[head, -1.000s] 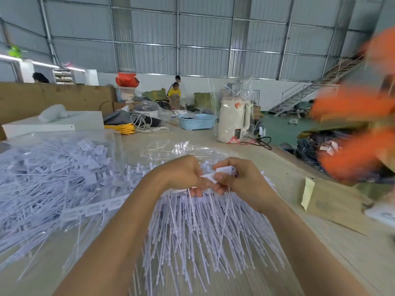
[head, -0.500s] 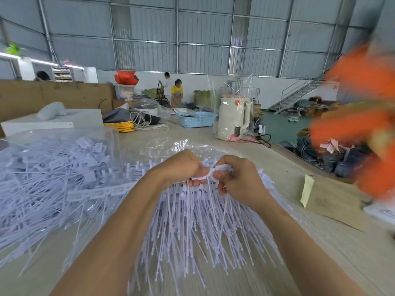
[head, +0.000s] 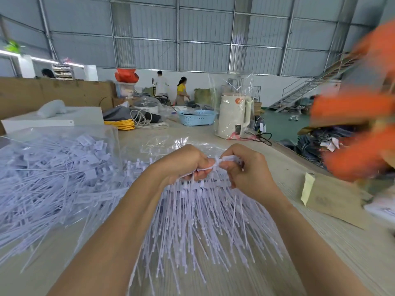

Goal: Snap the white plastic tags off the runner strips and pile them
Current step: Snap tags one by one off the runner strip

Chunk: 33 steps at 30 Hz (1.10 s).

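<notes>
Both hands meet above the middle of the table. My left hand (head: pixel 183 162) grips a white runner strip (head: pixel 205 168) whose thin tag tails hang down toward me. My right hand (head: pixel 243 167) pinches a white plastic tag (head: pixel 227 158) at the strip's right end, fingers curled round it. Beneath the hands lies a fan of more runner strips with tags (head: pixel 203 221). A loose pile of white tags (head: pixel 49 174) spreads over clear plastic film on the left.
A brown cardboard piece (head: pixel 333 201) with a yellow slip lies at the right table edge. Farther back stand a bagged white kettle (head: pixel 233 116), a blue basket (head: pixel 197 117), cables and a white box (head: pixel 53 120). Blurred orange shapes (head: pixel 359 129) fill the right side.
The hands have risen slightly and drawn a little apart, with the tag in my right hand bent up from the strip. The orange blur on the right shifted.
</notes>
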### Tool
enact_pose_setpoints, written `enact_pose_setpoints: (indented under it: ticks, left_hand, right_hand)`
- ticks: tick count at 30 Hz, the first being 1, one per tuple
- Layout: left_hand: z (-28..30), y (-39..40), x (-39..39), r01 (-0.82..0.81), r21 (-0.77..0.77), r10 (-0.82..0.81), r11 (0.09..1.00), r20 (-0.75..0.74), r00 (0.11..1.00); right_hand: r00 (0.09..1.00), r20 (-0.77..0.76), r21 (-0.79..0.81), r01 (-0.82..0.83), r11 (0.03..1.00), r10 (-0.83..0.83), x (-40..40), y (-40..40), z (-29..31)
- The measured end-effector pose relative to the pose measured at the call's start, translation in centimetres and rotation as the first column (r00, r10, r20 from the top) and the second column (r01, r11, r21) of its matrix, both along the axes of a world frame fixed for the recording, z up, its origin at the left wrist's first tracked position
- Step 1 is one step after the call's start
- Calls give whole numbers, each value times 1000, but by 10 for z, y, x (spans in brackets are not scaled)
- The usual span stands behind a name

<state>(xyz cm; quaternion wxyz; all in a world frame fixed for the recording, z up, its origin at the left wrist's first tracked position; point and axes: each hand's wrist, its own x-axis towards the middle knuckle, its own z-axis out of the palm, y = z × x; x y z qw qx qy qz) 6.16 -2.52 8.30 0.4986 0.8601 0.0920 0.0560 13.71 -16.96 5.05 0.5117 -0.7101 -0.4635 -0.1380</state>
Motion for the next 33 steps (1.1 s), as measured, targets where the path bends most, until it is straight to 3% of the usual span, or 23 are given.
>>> enact_pose_setpoints:
  ticks: [3,5,8,13,17,19,22,24,33]
  left_hand:
    - [5,6,-10,2,11,-2,1000,-9,1000]
    - [11,15,-18,-44,79,44,996,-3,999]
    - [11,15,-20,-87,157,85,984,18,996]
    - [4,9,-17,-8,234,26,972,-72,997]
    - [7,14,-19,29,310,1,950,-98,995]
    - [8,12,-18,53,321,-22,946,-102,995]
    - [8,8,-17,76,376,-42,923,-99,994]
    - [8,5,-17,96,405,-59,909,-102,993]
    - [5,3,-13,36,432,-15,901,-51,999]
  right_hand:
    - [985,-120,0,128,992,-127,17,-15,2]
    - [920,-351,189,255,948,-177,38,-35,6]
    - [744,-637,515,218,829,200,53,-48,12]
    - [631,-641,571,11,821,438,49,-40,14]
    - [468,-677,595,-105,797,568,38,-42,20]
    - [514,-705,470,-178,865,489,26,-32,18]
    - [704,-654,170,-219,961,276,2,-12,12]
    - [780,-585,81,-215,973,221,-10,-1,8]
    - [821,-532,4,-244,970,209,-22,16,-5]
